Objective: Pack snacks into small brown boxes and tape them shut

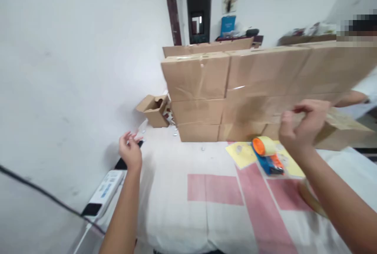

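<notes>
My left hand [130,152] is raised at the left edge of the table, beside the wall. Its fingers are loosely curled and apart, with nothing clear between them. My right hand [304,125] is up in front of the stacked cardboard boxes [198,79], its fingers bent inward in a closed shape. Blur and the hand itself hide whatever might be in that grip. Below it, a blue tape dispenser [266,164] with an orange core lies on yellow paper [242,155]. A roll of tape [312,199] is partly covered by my right forearm.
A small open carton [156,112] stands by the wall. A white power strip [105,193] with cables lies at the left edge. The tablecloth [171,203] has pink blocks. Behind the boxes on the right is another person's arm [352,99]; a further box [338,132] sits below it.
</notes>
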A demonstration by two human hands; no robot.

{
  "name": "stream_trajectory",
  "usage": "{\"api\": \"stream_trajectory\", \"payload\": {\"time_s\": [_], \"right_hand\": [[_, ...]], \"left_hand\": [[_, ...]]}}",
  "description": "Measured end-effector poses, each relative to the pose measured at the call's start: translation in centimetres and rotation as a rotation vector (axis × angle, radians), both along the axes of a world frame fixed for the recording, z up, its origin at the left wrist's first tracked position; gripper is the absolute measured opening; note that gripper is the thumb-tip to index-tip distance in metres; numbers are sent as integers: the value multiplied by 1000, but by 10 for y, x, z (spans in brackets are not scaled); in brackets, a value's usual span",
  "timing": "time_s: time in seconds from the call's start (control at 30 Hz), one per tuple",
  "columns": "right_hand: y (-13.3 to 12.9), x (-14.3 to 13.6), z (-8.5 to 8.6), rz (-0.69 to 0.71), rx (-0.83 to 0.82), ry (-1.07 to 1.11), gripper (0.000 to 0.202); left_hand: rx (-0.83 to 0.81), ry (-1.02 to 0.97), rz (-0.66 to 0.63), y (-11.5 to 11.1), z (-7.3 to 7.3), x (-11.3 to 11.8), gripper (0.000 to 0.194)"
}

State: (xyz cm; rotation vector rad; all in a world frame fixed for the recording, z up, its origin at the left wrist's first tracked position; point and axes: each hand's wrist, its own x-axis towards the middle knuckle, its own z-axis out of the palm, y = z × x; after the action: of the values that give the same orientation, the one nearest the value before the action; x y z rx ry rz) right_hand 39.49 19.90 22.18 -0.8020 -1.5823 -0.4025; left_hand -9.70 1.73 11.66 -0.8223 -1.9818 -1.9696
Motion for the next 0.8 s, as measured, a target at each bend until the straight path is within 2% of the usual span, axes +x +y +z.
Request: {"api": "stream_trajectory", "payload": {"time_s": [0.07,0.1,0.17,0.2,0.27,0.37,0.47,0.53,0.6,0.7,0.8], "right_hand": [[-32,-89,-7,350,119,-119,13],[-46,-136,-15,525,87,-191,12],[-65,-233,-40,784,-164,-225,16],[-68,-279,-55,852,-337,-217,21],[-63,-360,-86,850,-646,-117,38],[-32,-445,-121,650,-967,21,64],[5,-487,-142,497,-1088,99,77],[24,-497,-152,438,-1099,107,78],[35,-500,-162,402,-1068,87,75],[39,-503,-169,408,-1004,31,70],[26,-502,-167,473,-1056,29,66]], "left_hand": [[-17,-25,12,13,-2,-35,31],[-34,-46,7,23,-5,-48,35],[-74,-96,-32,47,-13,-65,53],[-93,-126,-57,61,-18,-71,63],[-116,-185,-105,92,-29,-77,84],[-105,-263,-169,136,-47,-84,101],[-53,-308,-267,166,-66,-94,82],[-21,-332,-333,175,-79,-104,65],[1,-350,-368,178,-92,-116,56],[9,-336,-361,176,-106,-132,52],[-11,-275,-285,169,-106,-140,50]]}}
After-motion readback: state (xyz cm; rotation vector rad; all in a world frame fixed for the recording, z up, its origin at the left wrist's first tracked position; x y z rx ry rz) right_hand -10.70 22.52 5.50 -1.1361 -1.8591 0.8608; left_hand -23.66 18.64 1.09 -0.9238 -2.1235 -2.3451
